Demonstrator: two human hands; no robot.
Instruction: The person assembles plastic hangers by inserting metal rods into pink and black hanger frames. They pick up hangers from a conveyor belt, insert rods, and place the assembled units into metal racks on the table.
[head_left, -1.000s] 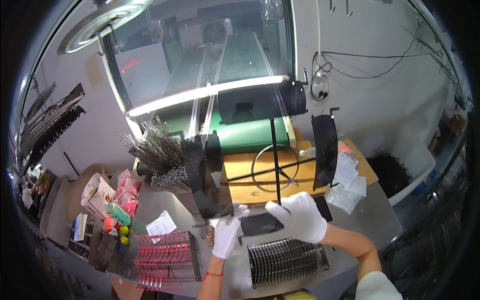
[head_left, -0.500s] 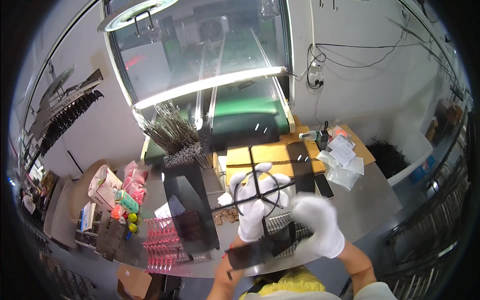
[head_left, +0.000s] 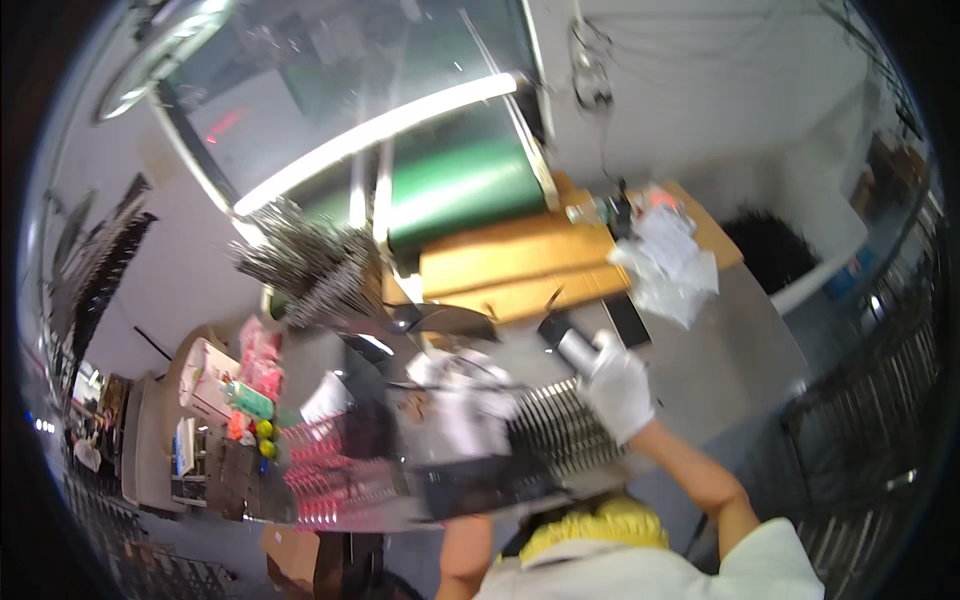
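Observation:
Both my hands wear white gloves. A black wire frame with a ring and several broad black panels, fan-like in shape, hangs tilted over the table; one panel (head_left: 480, 487) is at the near side. My left hand (head_left: 462, 412), smeared by motion, is at the frame's middle and grips it. To its right, my right hand (head_left: 618, 392) is closed at the end of a dark panel (head_left: 560, 335) that carries a bright glare. A row of metal wire parts (head_left: 568, 428) lies on the table below that hand.
A metal table (head_left: 725, 345) carries pink-red racks (head_left: 318, 460) at left and a bundle of thin rods (head_left: 300, 260) behind. Flattened cardboard (head_left: 520, 262) lies before a green conveyor belt (head_left: 460, 190). Plastic bags (head_left: 665, 255) and a dark phone-like slab (head_left: 627, 320) are at right.
My view has shifted and tilted. The panelled frame has turned and now leans more edge-on. My right hand has moved up to a panel at its right side.

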